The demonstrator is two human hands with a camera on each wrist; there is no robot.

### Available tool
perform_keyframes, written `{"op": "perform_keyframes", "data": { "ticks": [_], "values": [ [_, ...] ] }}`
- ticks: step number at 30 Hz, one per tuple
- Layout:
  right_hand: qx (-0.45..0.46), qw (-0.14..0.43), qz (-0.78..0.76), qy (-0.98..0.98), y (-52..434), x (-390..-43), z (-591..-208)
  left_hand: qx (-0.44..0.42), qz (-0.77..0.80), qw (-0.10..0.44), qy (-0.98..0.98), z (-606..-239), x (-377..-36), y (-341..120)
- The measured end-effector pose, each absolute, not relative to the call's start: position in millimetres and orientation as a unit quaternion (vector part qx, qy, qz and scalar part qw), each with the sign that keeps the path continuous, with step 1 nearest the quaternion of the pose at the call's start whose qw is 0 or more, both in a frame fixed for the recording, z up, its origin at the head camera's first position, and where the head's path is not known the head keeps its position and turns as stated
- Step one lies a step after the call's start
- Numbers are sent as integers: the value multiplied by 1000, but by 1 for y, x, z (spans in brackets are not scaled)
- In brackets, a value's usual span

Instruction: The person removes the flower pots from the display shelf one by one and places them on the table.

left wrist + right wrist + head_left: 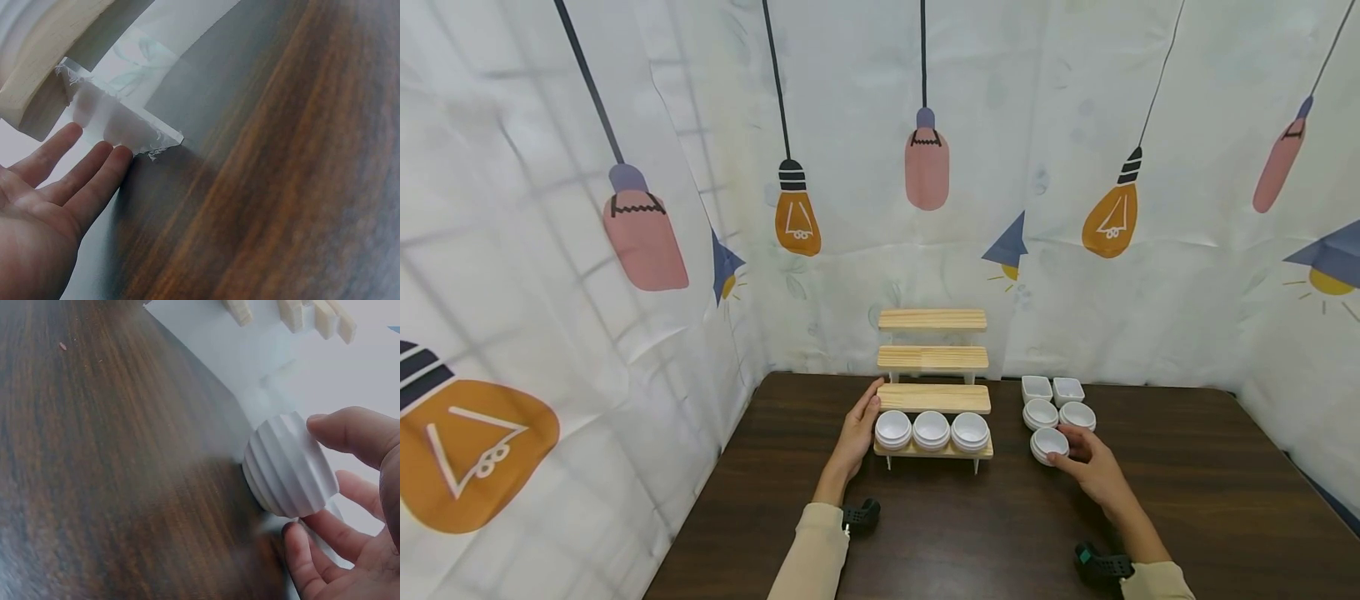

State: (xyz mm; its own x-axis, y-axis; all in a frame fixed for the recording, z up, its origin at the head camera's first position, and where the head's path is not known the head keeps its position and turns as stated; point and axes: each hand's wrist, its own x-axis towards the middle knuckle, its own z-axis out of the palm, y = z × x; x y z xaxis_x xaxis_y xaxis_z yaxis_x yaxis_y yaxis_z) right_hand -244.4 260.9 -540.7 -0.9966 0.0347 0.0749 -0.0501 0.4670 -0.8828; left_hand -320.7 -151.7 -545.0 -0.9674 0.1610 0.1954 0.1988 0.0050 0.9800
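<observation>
A stepped wooden rack (933, 397) stands at the back middle of the dark table (970, 533). Three white ribbed bowls (931, 430) sit in a row on its lowest step. My left hand (858, 431) lies flat against the rack's left end, fingers straight; in the left wrist view those fingertips (112, 164) touch a clear support leg (115, 122). My right hand (1086, 467) grips a white ribbed bowl (1048, 444) on the table right of the rack; in the right wrist view that bowl (287, 465) sits between thumb and fingers.
Behind the held bowl stand two more round white bowls (1058, 414) and two square white dishes (1051, 388). A printed curtain with lamp pictures (925, 167) walls the table at back and sides. Bare tabletop lies in front.
</observation>
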Motion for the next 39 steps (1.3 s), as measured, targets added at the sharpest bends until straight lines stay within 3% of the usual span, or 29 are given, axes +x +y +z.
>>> {"op": "perform_keyframes", "data": {
  "ticks": [13,23,39],
  "values": [
    [16,93,502,-860,255,-238,-517,-122,-702,7,-701,-544,-318,-152],
    [12,176,573,-800,225,-236,-511,-126,-694,4,-709,-545,-320,-154],
    [58,151,607,-778,190,-237,-515,-128,-704,2,-698,-541,-320,-153]
  ]
}}
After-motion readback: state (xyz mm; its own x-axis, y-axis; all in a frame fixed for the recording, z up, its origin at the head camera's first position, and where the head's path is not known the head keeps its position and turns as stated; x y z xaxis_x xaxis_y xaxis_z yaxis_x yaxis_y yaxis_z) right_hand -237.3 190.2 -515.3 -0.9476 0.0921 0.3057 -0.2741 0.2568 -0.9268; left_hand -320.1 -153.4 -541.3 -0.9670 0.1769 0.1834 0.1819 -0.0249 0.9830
